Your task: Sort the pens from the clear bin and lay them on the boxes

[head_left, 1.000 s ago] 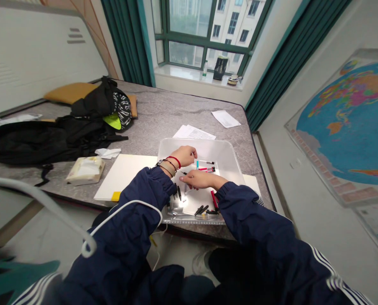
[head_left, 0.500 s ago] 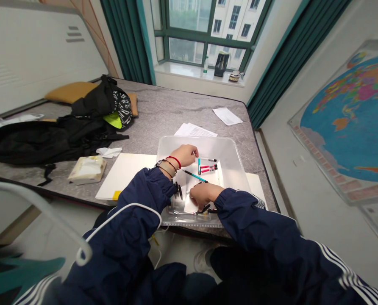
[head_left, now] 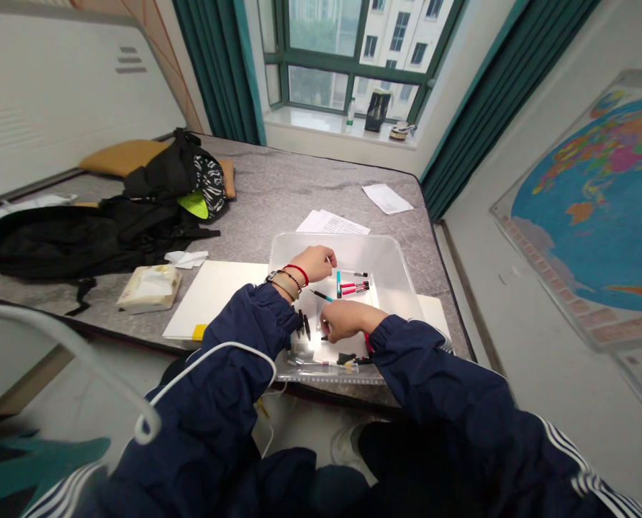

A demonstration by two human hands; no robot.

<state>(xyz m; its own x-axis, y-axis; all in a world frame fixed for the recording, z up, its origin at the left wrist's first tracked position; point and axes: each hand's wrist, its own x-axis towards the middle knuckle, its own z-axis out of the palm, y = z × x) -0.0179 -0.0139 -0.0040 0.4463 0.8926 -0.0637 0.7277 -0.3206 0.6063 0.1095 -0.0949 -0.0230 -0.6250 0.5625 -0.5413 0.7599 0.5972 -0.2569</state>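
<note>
Both hands are inside a clear plastic bin (head_left: pixel 394 266). My right hand (head_left: pixel 347 320) pinches a black pen (head_left: pixel 324 338), of which only a short dark end shows below the fingers. Farther back, my left hand (head_left: pixel 314 263) has its fingers curled together; whatever they hold is too small to make out. Right of the left hand lie a teal marker (head_left: pixel 339 285) and several red pens (head_left: pixel 355 288). A teal pen (head_left: pixel 321 296) is partly covered by my right hand. Several black pens (head_left: pixel 304 324) rest by my left sleeve, and more dark items (head_left: pixel 347 358) lie near the front wall.
The bin stands on a grey mattress (head_left: pixel 278 180), over a white board (head_left: pixel 213 295). Paper sheets (head_left: pixel 332 221) lie behind it. To the left are a tissue pack (head_left: pixel 149 288) and a black backpack (head_left: pixel 105 230). A white cable (head_left: pixel 229 348) crosses my left sleeve.
My right hand has lifted away from the front of the bin and moved back, with a dark pen end now at its fingertips. My left hand has hardly moved.
</note>
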